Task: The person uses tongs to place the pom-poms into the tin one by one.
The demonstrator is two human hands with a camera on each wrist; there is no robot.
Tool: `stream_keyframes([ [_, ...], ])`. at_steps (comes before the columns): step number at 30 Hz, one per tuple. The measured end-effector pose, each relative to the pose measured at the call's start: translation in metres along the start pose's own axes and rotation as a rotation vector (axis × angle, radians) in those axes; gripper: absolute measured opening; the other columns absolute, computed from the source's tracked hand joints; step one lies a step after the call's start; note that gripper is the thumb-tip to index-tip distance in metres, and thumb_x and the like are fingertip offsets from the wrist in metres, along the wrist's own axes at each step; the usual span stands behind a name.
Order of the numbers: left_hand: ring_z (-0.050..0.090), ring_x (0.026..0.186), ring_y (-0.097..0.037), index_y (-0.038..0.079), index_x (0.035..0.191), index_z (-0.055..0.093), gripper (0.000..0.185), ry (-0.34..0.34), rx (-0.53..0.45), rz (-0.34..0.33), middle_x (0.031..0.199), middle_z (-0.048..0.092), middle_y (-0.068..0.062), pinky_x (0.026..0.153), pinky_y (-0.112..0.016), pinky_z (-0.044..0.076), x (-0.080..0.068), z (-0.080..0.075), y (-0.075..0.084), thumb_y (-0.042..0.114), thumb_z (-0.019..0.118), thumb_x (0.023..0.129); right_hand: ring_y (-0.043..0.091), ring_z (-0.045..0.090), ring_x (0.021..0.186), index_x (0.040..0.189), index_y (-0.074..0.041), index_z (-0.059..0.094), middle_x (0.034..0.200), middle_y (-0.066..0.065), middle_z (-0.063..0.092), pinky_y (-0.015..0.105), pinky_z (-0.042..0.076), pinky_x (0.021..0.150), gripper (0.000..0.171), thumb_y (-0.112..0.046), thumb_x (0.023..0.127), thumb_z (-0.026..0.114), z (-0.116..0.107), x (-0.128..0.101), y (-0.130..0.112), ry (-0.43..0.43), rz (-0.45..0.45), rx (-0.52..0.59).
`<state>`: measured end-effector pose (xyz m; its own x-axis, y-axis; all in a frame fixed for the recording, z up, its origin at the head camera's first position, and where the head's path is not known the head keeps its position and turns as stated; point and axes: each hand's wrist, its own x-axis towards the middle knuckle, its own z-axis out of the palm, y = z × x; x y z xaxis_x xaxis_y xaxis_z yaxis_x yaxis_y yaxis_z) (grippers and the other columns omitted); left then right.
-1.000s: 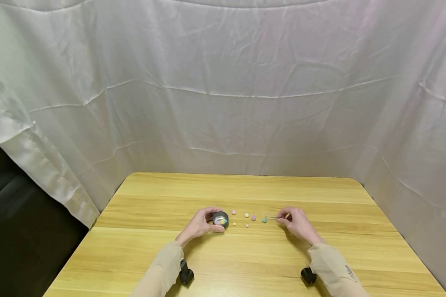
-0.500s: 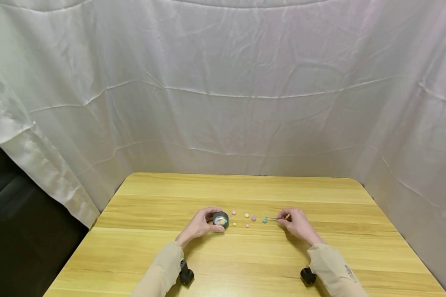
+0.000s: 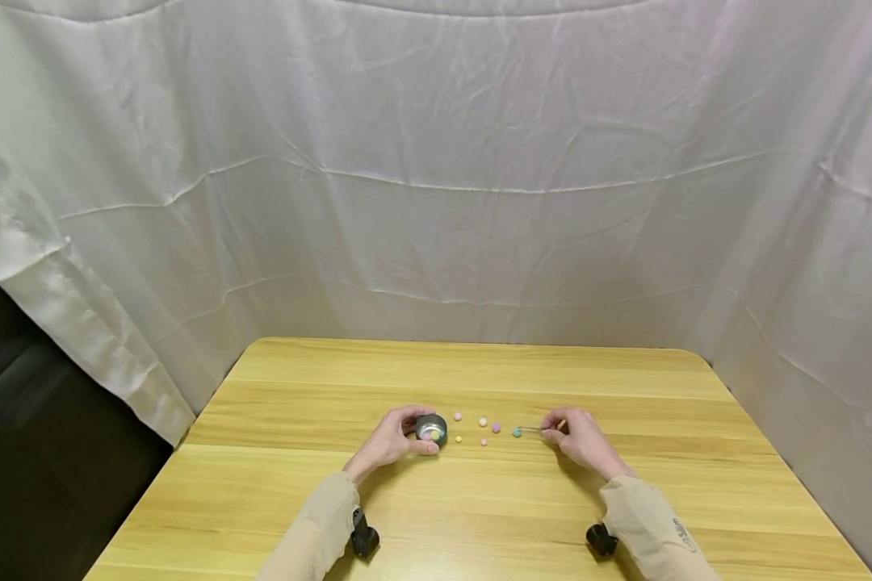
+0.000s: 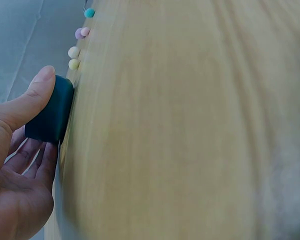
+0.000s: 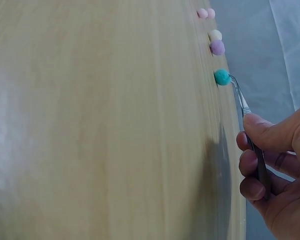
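My left hand holds a small dark round cup, its thumb on the near side and its fingers round the far side. Several pastel balls lie inside the cup. Dark teal walls of the cup show in the left wrist view. On the right, my right hand grips metal tweezers between thumb and fingers. Their bent tips are right at a teal ball, which sits at the right end of a scatter of balls on the table.
Between cup and tweezers lie a purple ball, a white ball, a yellow ball and two pink ones, one farther back. The wooden table backs onto a pale curtain. Black wrist devices sit under both sleeves.
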<state>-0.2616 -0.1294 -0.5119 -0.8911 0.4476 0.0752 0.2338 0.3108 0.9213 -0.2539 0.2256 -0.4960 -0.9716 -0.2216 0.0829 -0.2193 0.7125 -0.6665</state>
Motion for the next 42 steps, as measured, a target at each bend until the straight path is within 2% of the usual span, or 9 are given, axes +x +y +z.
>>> stream_keyframes([
  [7, 0.061, 0.119, -0.043, -0.007, 0.134, 0.056, 0.059, 0.001, -0.015, 0.0, 0.131, 0.061, -0.029, 0.105, -0.052, 0.051, 0.0, 0.0, 0.0, 0.004, 0.082, 0.082, 0.012, 0.052, 0.069, 0.09, -0.004, 0.07, 0.083, 0.005, 0.066, 0.019, 0.042, 0.055, 0.005, -0.001, 0.093, 0.067, 0.0, 0.0, -0.004, -0.007, 0.009, 0.002],
  [32, 0.061, 0.121, -0.043, -0.007, 0.135, 0.056, 0.059, 0.0, -0.011, 0.005, 0.131, 0.061, -0.029, 0.106, -0.052, 0.051, -0.001, 0.0, 0.001, 0.005, 0.081, 0.083, 0.013, 0.05, 0.07, 0.092, -0.006, 0.07, 0.084, 0.004, 0.066, 0.02, 0.04, 0.056, 0.006, -0.004, 0.095, 0.066, 0.0, 0.002, -0.014, 0.013, -0.013, 0.011],
  [42, 0.062, 0.119, -0.044, -0.008, 0.135, 0.056, 0.059, -0.001, -0.017, 0.007, 0.131, 0.061, -0.029, 0.105, -0.053, 0.051, -0.001, 0.0, 0.001, 0.004, 0.081, 0.083, 0.012, 0.05, 0.065, 0.094, -0.004, 0.07, 0.086, 0.008, 0.067, 0.02, 0.04, 0.052, 0.006, -0.003, 0.096, 0.065, -0.001, 0.002, -0.024, 0.022, -0.003, 0.035],
])
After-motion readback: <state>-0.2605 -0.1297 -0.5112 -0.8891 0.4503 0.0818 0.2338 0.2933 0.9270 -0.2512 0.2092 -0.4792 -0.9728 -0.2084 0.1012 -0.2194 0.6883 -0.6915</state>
